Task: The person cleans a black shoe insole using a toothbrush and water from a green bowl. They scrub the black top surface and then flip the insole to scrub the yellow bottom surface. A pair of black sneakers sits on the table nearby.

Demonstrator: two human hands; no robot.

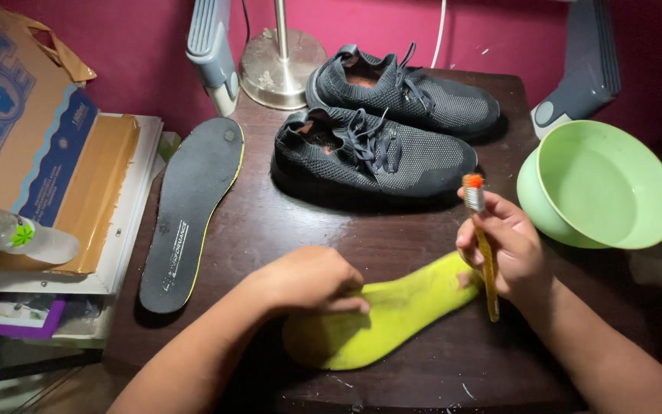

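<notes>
While the left hand [312, 280] pressed flat on the yellow insole [392, 314] at lower centre of the bench [270, 222], the right hand [499, 245] gripped a toothbrush [483, 238], bristles lifted; the black insole [189, 211] lay untouched at left.

Far off to the left of your left-hand fingers [346, 300], a flattened cardboard box [32, 130] leans on a stack: tan, with blue and white print panels and a torn flap on top. Below it lies a small purple-framed label card [17, 314]. Nearer those fingers, the dark insole [189, 207] carries a white printed label.
</notes>
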